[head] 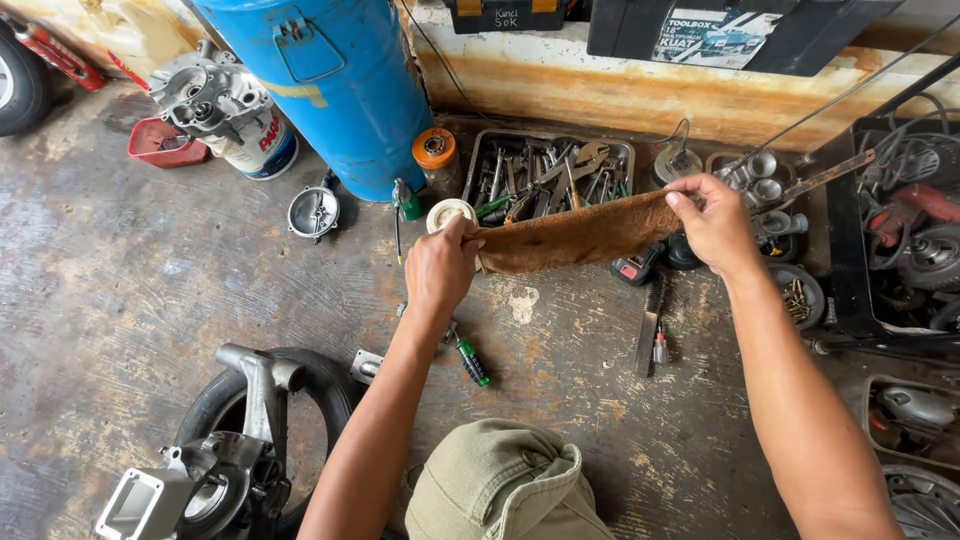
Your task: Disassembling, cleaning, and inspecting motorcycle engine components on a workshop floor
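A worn, stained concrete floor [150, 270] carries a blue drum [335, 90] at upper centre, a metal tool tray [480, 150] beside it, and 1 green-handled screwdriver [472, 362] at centre.

A blue drum [335, 90] stands at twelve o'clock, slightly left. Right of it, a metal tray [553, 172] holds wrenches and loose tools. At ten o'clock an engine casing [205, 95] sits atop a white bucket [262, 150], beside a red tub [160, 145]. A wheel with a swingarm [255, 420] lies at seven o'clock. A green-handled screwdriver [472, 362] rests near centre, and what looks like a brush [648, 335] lies right of it.
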